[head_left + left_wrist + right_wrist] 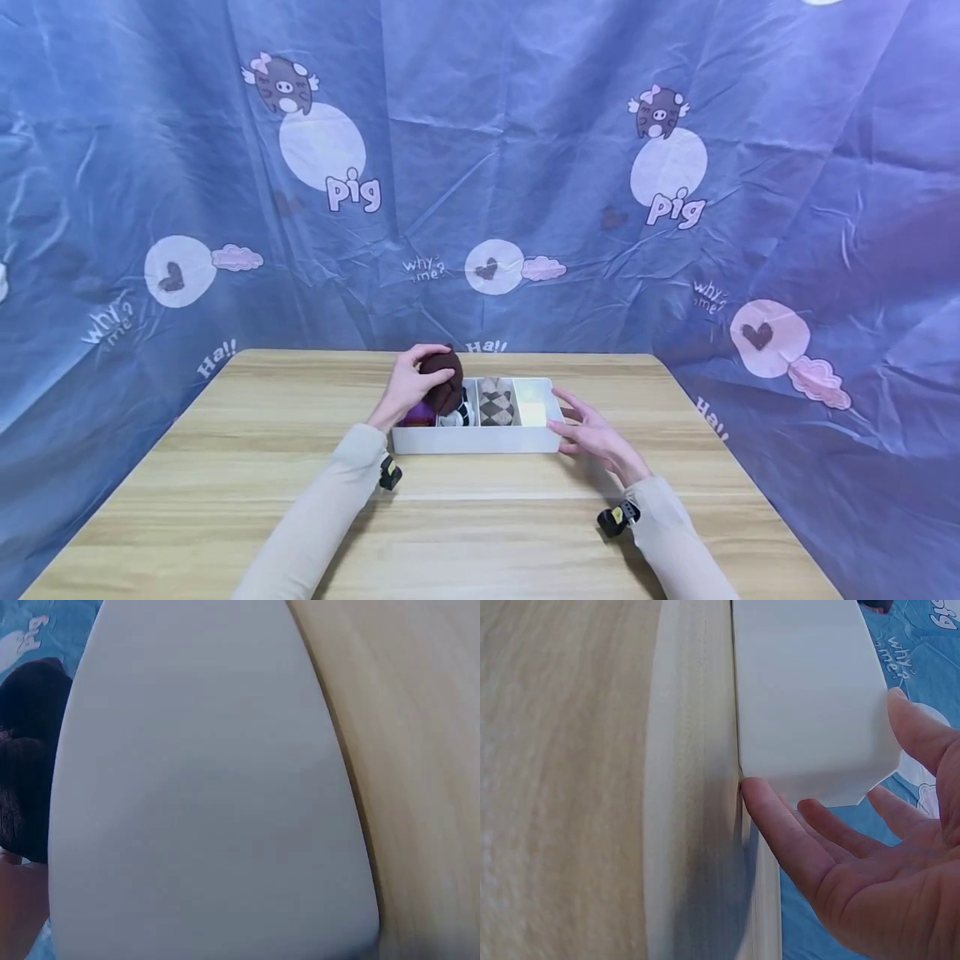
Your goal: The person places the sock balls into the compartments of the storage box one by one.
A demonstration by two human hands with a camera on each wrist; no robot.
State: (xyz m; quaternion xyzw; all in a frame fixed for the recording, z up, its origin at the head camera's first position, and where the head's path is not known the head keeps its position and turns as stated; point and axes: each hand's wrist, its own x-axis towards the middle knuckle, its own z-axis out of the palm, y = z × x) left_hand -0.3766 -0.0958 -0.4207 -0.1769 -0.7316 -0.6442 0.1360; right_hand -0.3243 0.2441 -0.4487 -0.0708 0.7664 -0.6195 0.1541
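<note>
My left hand (411, 385) grips balled-up dark brown socks (441, 382) between thumb and fingers, over the left part of a white divided box (476, 440). In the left wrist view the dark socks (28, 761) show beyond the box's front wall (202, 780). A purple bundle (417, 414) lies in the leftmost compartment, partly hidden by the hand. Beside it sit black-and-white socks (455, 414), then argyle socks (497, 402). A pale floor shows in the rightmost compartment. My right hand (596, 433) touches the box's right end, fingers spread and nearly straight (900, 862).
The box stands on a wooden table (480, 525), toward its far edge. Behind and around the table hangs a blue printed cloth (480, 167). Small black cameras are strapped to both wrists, over pale sleeves (322, 512).
</note>
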